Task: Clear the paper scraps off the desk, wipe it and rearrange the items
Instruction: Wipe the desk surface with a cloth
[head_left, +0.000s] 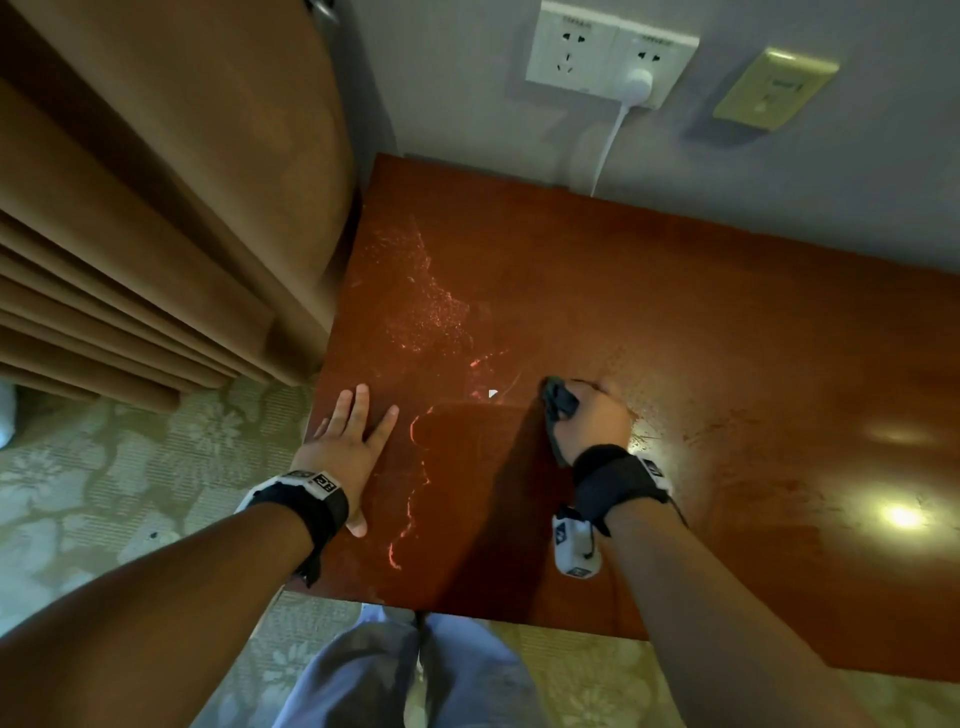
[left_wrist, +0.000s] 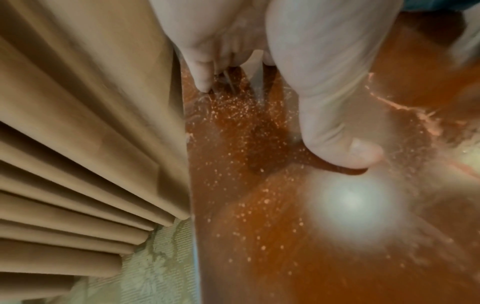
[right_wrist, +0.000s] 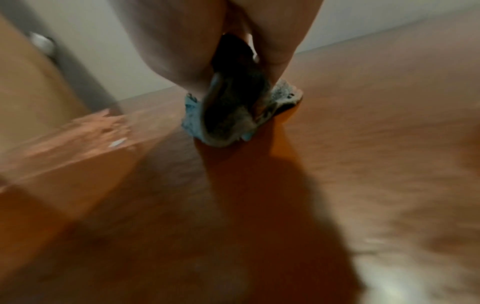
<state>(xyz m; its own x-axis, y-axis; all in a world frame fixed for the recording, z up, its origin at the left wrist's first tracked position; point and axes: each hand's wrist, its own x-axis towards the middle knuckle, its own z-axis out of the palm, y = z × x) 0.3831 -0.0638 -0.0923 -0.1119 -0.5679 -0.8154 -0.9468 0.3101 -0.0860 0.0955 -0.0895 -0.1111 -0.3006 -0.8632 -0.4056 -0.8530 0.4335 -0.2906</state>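
Desk (head_left: 675, 312) wet-streaked: left hand (head_left: 345, 447) lies flat and splayed at its 9 o'clock edge, right hand (head_left: 597, 421) fists round cloth (head_left: 558, 402) near centre, scrap (head_left: 492, 393) just at cloth's 9 o'clock. Left wrist view alone shows fine droplets (left_wrist: 233, 115) by thumb (left_wrist: 345, 148); right wrist view alone shows cloth's blue edge on desk.

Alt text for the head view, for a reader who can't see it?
The right hand grips a dark cloth against a reddish wooden desk, while the left hand lies flat near the desk's left edge. Glinting streaks and a small white scrap lie between them; a curtain hangs at left.
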